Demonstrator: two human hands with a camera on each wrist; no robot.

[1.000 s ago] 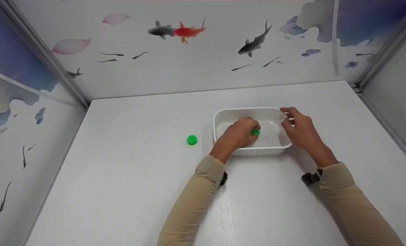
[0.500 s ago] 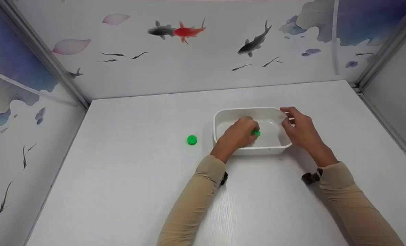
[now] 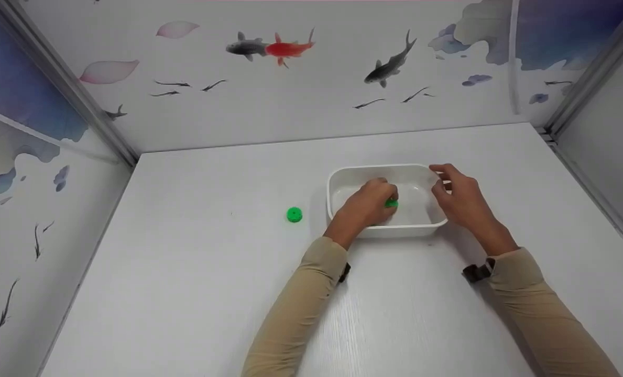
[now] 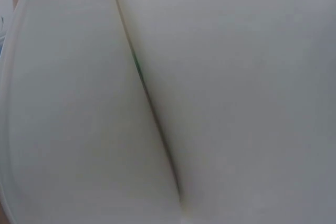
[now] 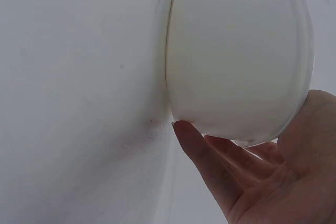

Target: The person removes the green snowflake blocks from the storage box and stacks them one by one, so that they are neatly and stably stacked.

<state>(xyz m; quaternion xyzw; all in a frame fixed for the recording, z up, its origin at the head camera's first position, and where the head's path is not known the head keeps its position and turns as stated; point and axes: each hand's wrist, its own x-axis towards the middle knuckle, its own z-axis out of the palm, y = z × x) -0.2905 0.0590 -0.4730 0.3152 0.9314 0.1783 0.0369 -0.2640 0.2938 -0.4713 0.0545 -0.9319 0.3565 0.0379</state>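
A shallow white plastic basin (image 3: 395, 231) stands on the white table. My left hand (image 3: 366, 201) reaches over its near wall, fingers curled downward inside. They hold a small green disc (image 3: 391, 203), mostly covered by the fingers. At the basin's right end, my right hand (image 3: 460, 199) grips the outside with bent fingers. In the right wrist view, the thumb of the right hand (image 5: 252, 182) touches low on the outer wall while the other fingers wrap round the end. The left wrist view is filled by the basin's outer wall (image 4: 84, 108), hiding the left hand.
A second green disc (image 3: 294, 214), round with small holes, lies on the table (image 3: 185, 272) left of the basin. Behind the table rises a white panel (image 3: 311, 110) printed with fish, and more printed panels flank both sides.
The green disc under my left fingers shifts and turns slightly, showing a little less than a second ago. Both arms, the basin and the loose disc stay in place.
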